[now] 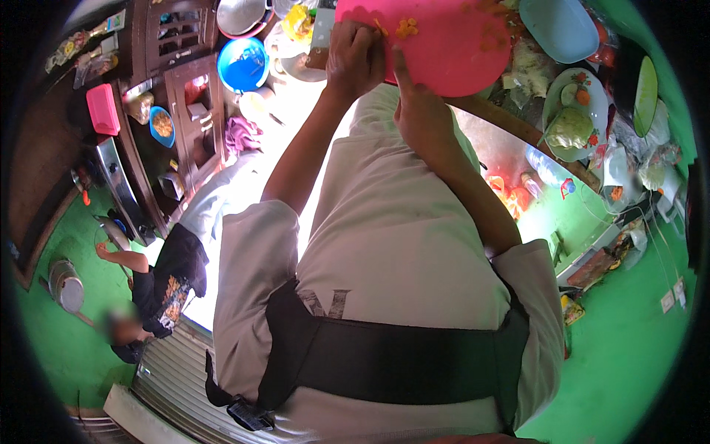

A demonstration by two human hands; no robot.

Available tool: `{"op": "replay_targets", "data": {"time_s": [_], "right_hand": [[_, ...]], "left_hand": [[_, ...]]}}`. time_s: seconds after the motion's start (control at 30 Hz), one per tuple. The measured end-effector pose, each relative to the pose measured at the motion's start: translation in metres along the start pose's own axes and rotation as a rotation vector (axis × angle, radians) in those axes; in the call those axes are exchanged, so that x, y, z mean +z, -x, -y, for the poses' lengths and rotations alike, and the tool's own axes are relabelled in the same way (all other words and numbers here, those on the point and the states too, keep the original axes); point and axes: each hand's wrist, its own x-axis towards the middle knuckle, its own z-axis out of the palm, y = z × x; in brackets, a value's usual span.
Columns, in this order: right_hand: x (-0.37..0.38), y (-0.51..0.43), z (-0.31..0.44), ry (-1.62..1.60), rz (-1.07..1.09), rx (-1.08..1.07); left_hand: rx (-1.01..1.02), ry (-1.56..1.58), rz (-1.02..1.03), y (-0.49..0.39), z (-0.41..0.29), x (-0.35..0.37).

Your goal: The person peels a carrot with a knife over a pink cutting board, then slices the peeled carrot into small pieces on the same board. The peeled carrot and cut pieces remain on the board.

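A round pink cutting board [466, 61] lies at the top of the view, with small chopped orange pieces [406, 28] on it. My left hand [358, 61] rests at the board's left side, its fingers curled. A thin orange bit [381, 28] shows beside its knuckles; whatever may be inside the fist is hidden. My right hand [424, 108] is at the board's near edge, index finger stretched out over the pink surface and the other fingers folded under. Its palm side is out of sight. Left of my left hand is a grey flat piece [321, 28] with a brown part below it.
At right are a light-blue tray [560, 28], a floral plate [574, 83] with cabbage and carrot, and a green-and-black oblong object [643, 97]. A blue basin [243, 65] stands left, near a wooden cabinet [194, 111]. Another person [172, 277] is at far left beside a pan.
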Motion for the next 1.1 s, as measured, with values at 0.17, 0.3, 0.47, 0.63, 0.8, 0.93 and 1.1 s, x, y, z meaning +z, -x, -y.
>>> {"op": "replay_targets", "data": {"time_s": [0.17,0.3,0.47,0.63,0.8,0.93,1.1], "right_hand": [[0.0,-0.003,-0.003,0.023,-0.021,-0.022],[0.016,-0.005,-0.011,0.013,-0.088,-0.056],[0.026,-0.006,-0.013,0.049,-0.15,-0.059],[0.029,-0.012,-0.019,-0.022,-0.136,-0.057],[0.002,0.021,-0.014,-0.107,-0.079,0.04],[0.002,0.017,-0.016,-0.301,-0.147,0.017],[0.005,0.01,-0.009,-0.227,-0.155,-0.06]], "left_hand": [[0.013,0.027,-0.008,-0.006,-0.007,-0.003],[0.024,0.037,-0.022,-0.006,-0.01,-0.002],[0.004,0.073,-0.006,-0.007,-0.017,-0.009],[0.014,0.036,-0.002,-0.001,-0.017,-0.008],[0.003,0.064,-0.07,-0.004,-0.016,-0.003],[0.007,0.1,-0.015,-0.006,-0.017,-0.014],[-0.006,0.133,0.036,0.0,-0.011,-0.028]]}}
